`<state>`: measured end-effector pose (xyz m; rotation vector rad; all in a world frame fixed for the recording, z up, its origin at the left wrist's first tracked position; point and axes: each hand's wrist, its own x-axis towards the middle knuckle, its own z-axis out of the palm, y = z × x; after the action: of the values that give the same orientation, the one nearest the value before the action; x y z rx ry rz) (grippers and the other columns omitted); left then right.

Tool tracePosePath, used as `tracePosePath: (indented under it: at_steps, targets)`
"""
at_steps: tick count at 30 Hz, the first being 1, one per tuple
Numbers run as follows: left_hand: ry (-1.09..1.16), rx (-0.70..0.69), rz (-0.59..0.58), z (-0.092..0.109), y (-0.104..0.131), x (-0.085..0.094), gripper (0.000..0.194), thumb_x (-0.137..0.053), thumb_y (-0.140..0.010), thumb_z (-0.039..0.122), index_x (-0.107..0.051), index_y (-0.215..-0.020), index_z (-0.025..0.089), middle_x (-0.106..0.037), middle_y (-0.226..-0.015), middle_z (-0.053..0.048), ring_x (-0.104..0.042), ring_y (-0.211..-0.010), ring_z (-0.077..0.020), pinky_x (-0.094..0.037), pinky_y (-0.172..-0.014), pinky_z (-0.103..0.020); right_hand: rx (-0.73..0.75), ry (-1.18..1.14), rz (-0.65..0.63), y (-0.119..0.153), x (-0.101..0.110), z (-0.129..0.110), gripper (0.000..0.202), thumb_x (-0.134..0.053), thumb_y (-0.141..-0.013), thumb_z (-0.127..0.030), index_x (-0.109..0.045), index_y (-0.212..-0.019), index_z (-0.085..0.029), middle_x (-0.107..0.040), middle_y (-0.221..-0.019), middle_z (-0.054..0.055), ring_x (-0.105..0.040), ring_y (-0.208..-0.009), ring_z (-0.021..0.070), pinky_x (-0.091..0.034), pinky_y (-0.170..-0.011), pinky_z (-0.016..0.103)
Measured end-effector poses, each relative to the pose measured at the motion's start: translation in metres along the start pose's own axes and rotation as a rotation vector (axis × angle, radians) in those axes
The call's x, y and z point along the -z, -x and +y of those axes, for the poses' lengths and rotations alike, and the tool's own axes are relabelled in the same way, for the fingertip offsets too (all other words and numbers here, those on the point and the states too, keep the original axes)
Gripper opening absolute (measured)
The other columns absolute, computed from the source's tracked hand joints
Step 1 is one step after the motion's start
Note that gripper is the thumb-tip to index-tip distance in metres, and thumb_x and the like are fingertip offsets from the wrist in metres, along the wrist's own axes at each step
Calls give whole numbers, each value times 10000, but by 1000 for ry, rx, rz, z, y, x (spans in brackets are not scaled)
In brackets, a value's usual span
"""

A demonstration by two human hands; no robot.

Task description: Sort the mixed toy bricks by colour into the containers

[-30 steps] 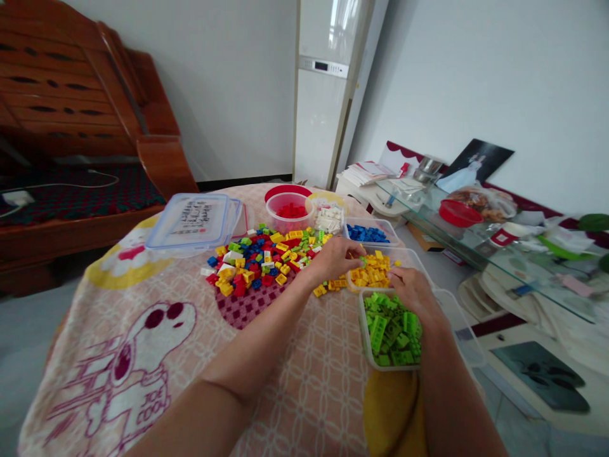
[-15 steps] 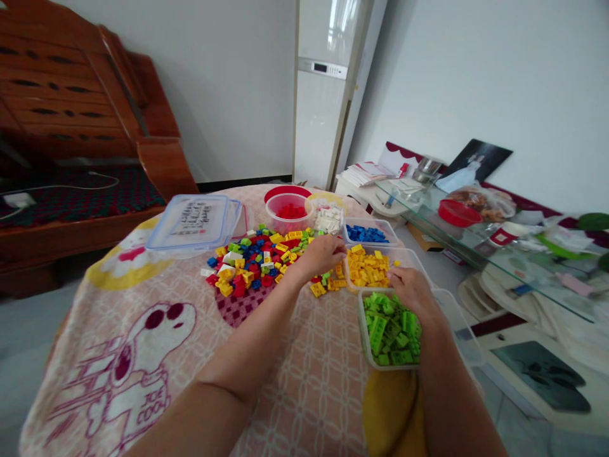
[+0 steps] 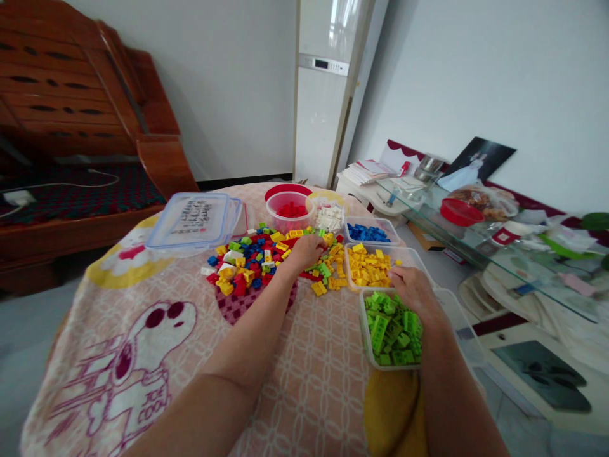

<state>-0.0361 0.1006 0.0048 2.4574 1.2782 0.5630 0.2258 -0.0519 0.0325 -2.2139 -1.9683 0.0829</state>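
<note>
My left hand (image 3: 307, 252) is over the right part of a mixed pile of toy building bricks (image 3: 257, 260), its fingers curled together. A yellow brick (image 3: 328, 239) shows right at its fingertips; whether it is gripped I cannot tell. My right hand (image 3: 413, 289) rests at the right side of the clear box of yellow bricks (image 3: 368, 266), thumb and fingers pressed together. What they may hold is hidden. One small yellow brick (image 3: 398, 262) lies just beyond those fingers. Below, partly behind my right wrist, stands a box of green bricks (image 3: 392, 330).
A box of blue bricks (image 3: 366, 233), a heap of white bricks (image 3: 329, 218) and a round tub of red bricks (image 3: 290, 212) stand at the back. Clear lids (image 3: 190, 219) lie stacked at left. A cluttered glass table (image 3: 476, 247) adjoins on the right.
My left hand has moved left, from the edge of the yellow-brick box to the mixed pile. My right hand stays almost in place beside the box.
</note>
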Motion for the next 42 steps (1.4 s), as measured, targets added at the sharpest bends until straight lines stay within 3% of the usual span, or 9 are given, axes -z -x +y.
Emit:
tracePosePath:
  at_steps: [9,21,26,29,32,38,42]
  targets:
    - [-21,-17,-112,2,2,-8,166,-679,-804,166,-824,-875,207,-789,-937,-63,-700,-896,-205,-503,-826,-277,16,-5,33,1,-2,0,360,-437,-943,-274,-726,-751,-179,-713,-752,87,-553,-678,174,-326,-649,286]
    - [34,30,-41,-2,2,-7,34,-726,-743,177,-747,-769,170,-741,-780,-22,-651,-733,-151,-441,-653,-236,21,-34,28,0,-4,3,334,-458,-928,-280,-758,-825,-175,-753,-825,99,-590,-730,184,-344,-670,281]
    - [237,47,32,2,1,5,78,-716,-725,166,-738,-798,149,-719,-703,-4,-651,-682,-133,-454,-626,-213,9,-1,22,0,-4,2,352,-437,-941,-279,-739,-794,-173,-735,-797,100,-573,-705,184,-326,-653,290]
    - [391,-31,26,15,2,13,101,-706,-731,167,-742,-823,144,-721,-696,-1,-658,-673,-125,-470,-630,-203,18,7,21,0,-2,2,362,-425,-949,-278,-725,-774,-176,-721,-775,97,-572,-700,184,-321,-646,290]
    - [492,-145,-32,42,8,17,105,-700,-743,144,-750,-835,133,-734,-734,-15,-660,-679,-118,-481,-650,-203,21,6,14,0,-1,2,357,-427,-951,-277,-715,-765,-178,-711,-759,90,-572,-694,180,-324,-647,287]
    - [511,-407,-263,100,28,1,140,-707,-765,125,-773,-886,152,-744,-775,-2,-642,-676,-103,-454,-650,-190,-2,1,20,0,-4,1,354,-433,-954,-265,-720,-768,-175,-729,-803,105,-600,-726,187,-341,-662,287]
    - [441,-502,-286,107,29,-7,125,-691,-801,148,-783,-883,167,-758,-814,-9,-643,-702,-111,-449,-675,-204,-3,-1,33,-1,-4,2,341,-448,-945,-253,-730,-770,-177,-744,-816,111,-607,-729,193,-349,-661,290]
